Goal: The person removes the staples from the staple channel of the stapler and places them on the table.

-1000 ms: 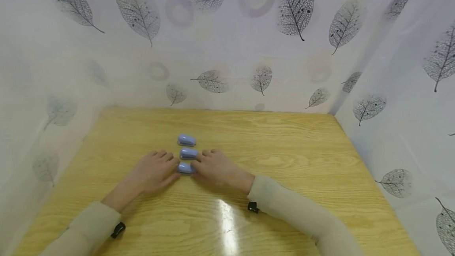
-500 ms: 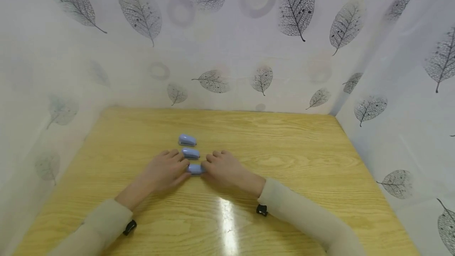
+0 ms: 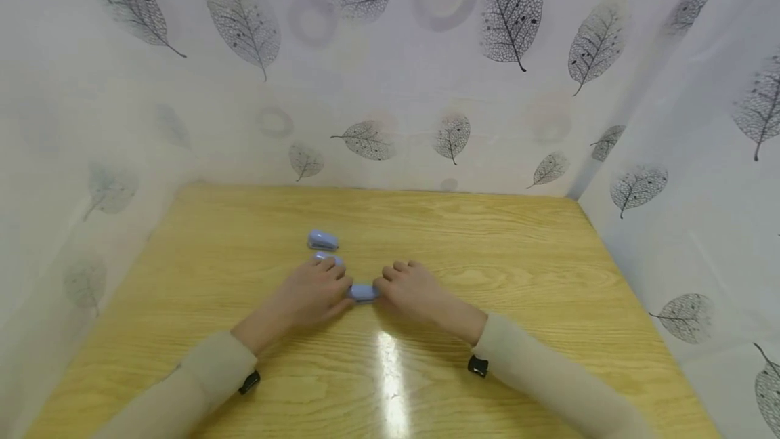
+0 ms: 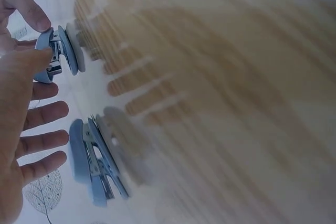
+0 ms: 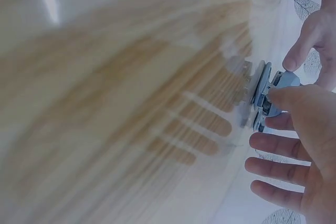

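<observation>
My left hand [image 3: 313, 293] and right hand [image 3: 417, 297] pinch the two ends of a small light-blue stapler [image 3: 363, 293] between thumb and forefinger. It stands at the wooden table, nearest me of three alike. In the left wrist view the thumb lies against the held stapler [image 4: 67, 51], while the other fingers stretch out free. The right wrist view shows the right thumb on the same stapler [image 5: 286, 80], its other fingers spread. Just beyond my left hand is a second stapler [image 3: 327, 258], mostly hidden by the knuckles. A third stapler [image 3: 322, 240] sits farther back.
The glossy wooden table [image 3: 475, 242] mirrors the hands and bears a bright streak of light in front. White leaf-patterned sheets [image 3: 396, 87] enclose the table at the back and both sides.
Both hands have moved to the right with the nearest stapler between them, taking it out of line with the other two. The left hand now covers much of the middle stapler.
</observation>
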`<state>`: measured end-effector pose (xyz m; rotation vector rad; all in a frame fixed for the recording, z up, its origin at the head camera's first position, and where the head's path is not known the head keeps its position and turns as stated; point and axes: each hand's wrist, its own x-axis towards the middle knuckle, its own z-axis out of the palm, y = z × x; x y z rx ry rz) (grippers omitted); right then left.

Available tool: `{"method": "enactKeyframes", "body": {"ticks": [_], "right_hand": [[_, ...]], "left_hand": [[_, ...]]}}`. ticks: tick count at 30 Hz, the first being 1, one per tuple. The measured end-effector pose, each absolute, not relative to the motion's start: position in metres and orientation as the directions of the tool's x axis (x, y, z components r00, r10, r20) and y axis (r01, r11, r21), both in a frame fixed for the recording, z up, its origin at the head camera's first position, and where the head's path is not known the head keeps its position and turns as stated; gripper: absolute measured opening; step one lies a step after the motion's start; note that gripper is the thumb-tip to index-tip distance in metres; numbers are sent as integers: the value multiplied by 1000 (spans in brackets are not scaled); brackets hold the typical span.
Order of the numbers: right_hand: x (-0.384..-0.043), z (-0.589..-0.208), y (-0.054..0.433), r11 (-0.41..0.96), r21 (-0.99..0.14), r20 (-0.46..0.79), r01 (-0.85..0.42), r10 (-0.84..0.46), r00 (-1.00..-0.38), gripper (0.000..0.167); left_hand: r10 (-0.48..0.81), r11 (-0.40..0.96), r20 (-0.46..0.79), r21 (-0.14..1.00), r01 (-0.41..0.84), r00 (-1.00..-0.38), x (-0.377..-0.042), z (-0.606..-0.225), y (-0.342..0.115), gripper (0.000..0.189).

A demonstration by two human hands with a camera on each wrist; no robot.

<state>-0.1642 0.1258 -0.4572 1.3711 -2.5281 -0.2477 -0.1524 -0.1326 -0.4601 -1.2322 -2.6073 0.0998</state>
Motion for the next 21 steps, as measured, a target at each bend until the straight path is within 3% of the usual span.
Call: {"method": "enactKeyframes", "body": {"ticks": [6, 21], "right_hand": [[-161, -457, 147, 552, 275, 188, -787, -834, -519, 22], [-157, -458, 198, 644, 202, 191, -738, -765, -615, 27]], "left_hand": [[778, 628, 164, -209, 750, -606, -154, -459, -112, 37], [790, 613, 118, -168, 772, -602, -168, -465, -58, 39]]}}
